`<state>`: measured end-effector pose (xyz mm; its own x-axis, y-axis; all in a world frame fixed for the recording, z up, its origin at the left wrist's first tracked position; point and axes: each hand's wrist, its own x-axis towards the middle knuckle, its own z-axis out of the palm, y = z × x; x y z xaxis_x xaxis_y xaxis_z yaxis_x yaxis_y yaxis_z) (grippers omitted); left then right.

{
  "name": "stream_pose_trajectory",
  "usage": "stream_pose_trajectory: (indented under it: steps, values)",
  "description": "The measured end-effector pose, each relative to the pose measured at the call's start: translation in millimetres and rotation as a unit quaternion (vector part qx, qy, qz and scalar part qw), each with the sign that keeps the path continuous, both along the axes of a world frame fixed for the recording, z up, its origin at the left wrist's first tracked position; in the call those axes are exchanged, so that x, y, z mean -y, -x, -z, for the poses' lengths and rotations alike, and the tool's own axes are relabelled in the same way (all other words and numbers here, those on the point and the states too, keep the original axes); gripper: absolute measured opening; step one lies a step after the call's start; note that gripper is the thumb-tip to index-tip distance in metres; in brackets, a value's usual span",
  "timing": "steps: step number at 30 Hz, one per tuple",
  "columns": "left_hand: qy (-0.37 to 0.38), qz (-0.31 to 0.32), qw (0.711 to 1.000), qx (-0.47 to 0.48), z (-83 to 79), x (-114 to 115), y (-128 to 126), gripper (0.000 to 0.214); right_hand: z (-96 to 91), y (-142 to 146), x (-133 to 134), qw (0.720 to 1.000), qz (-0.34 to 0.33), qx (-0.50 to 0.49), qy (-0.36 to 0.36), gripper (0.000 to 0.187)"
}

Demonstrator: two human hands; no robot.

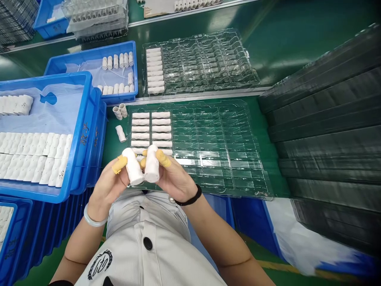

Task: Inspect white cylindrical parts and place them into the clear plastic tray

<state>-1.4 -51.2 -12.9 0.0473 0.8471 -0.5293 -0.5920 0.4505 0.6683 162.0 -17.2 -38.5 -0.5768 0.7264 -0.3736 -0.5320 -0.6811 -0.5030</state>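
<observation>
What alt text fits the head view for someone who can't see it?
The left hand and right hand each hold a white cylinder, some fingers covered in yellow, near a clear tray partly filled with similar pieces. Another clear tray lies beyond; blue bins stand left, a dark stack right.

We look out from the person's head, forward and steeply down, over the near shirt [166, 258] to the hands [178, 180] close by and the tabletop [276, 182] beyond, our one wide view spanning left bins [80, 155] to right stack [327, 135].
</observation>
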Motion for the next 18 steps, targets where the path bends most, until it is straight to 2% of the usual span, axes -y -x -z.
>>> stream_pose_trajectory:
  steps: [1,3,5,12,15,18]
  values:
    - [0.04,-0.012,0.998,0.048,0.5,-2,-3,0.013,2.1,0,-2,0.998,0.001,-0.032,0.056,0.035]
    - [0.108,-0.032,0.988,0.108,1.7,-6,-6,0.017,6.6,1,-6,0.986,0.005,-0.08,0.147,0.032]
    - [0.139,-0.039,0.981,0.13,3.1,-7,-7,0.021,10.5,1,-9,0.976,0.004,-0.11,0.186,0.036]
    - [0.156,-0.019,0.973,0.166,3.6,-5,-6,0.022,12.8,-2,-10,0.979,-0.006,-0.12,0.167,0.033]
    - [0.167,-0.015,0.969,0.181,2.3,-5,-7,0.024,10.8,-1,-10,0.974,-0.002,-0.123,0.188,0.036]
    - [0.146,0.004,0.976,0.164,3.0,-5,-6,0.018,9.4,-1,-9,0.97,0.001,-0.128,0.207,0.039]
